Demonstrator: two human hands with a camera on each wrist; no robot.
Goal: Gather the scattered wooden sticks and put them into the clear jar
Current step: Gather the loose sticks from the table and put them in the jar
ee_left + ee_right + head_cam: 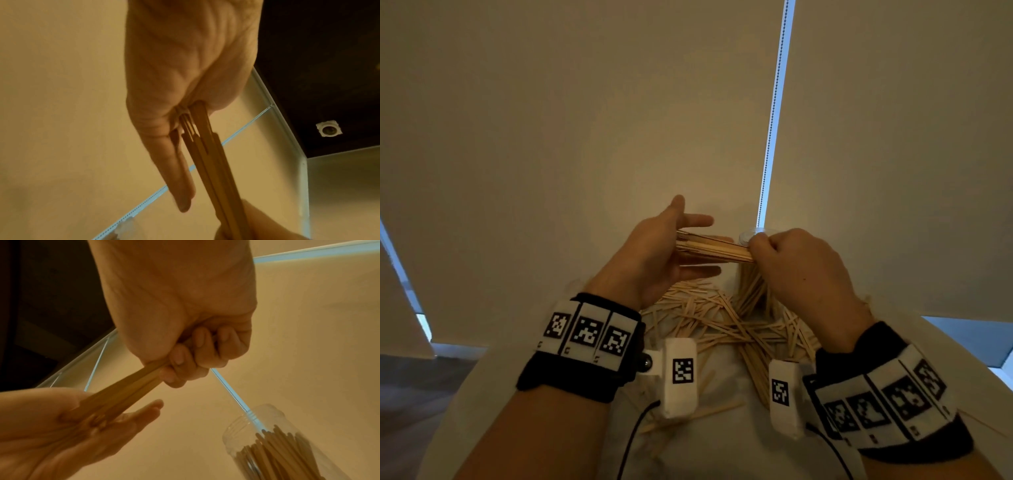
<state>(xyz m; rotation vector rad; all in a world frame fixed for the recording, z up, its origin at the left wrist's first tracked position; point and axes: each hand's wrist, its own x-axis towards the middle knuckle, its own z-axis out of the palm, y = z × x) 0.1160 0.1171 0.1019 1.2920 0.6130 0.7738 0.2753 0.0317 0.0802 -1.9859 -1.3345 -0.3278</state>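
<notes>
Sticks [714, 247] form a level bundle: right hand [796, 263] clenches one end, flat-fingered left hand [661, 253] backs the other, clear jar [273, 444] just below the clench.

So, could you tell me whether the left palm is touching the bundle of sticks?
Touching. The right wrist view shows the bundle of sticks butting end-on into the open left hand.

Left hand [654, 250]: raised, palm turned inward, fingers [180, 175] straight and spread, thumb up. Right hand [796, 263]: raised opposite, knuckles up, fingers [185, 356] curled tight around a bundle of thin pale wooden sticks [714, 247]. Both wrists banded.
</notes>
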